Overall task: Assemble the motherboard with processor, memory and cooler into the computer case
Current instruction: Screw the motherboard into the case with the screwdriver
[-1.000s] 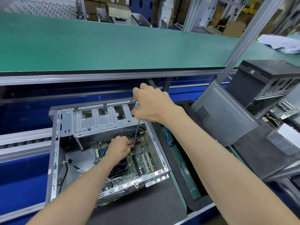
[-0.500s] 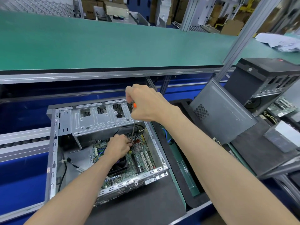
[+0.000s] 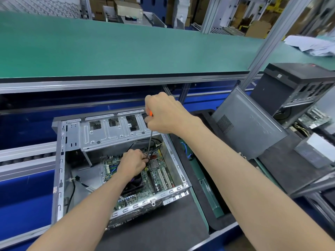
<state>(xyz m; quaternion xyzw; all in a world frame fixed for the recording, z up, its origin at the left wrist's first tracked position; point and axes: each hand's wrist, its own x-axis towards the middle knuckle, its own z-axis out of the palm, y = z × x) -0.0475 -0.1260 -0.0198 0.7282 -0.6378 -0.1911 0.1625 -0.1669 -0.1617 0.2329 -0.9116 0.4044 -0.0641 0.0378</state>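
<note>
Both hands work one near-upright screwdriver: right hand grips its handle above, left hand pinches the tip at the motherboard, directly below the grip.

Bright even overhead light, soft faint shadows, wide-angle bending at edges, far background was soft, foreground forearms slightly blurred

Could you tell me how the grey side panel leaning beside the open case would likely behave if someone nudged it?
The side panel stands tilted on its edge, so a nudge would probably slide or topple it. It looks like thin sheet metal, likely light and slightly flexible. Its smooth face may be slippery.
</note>
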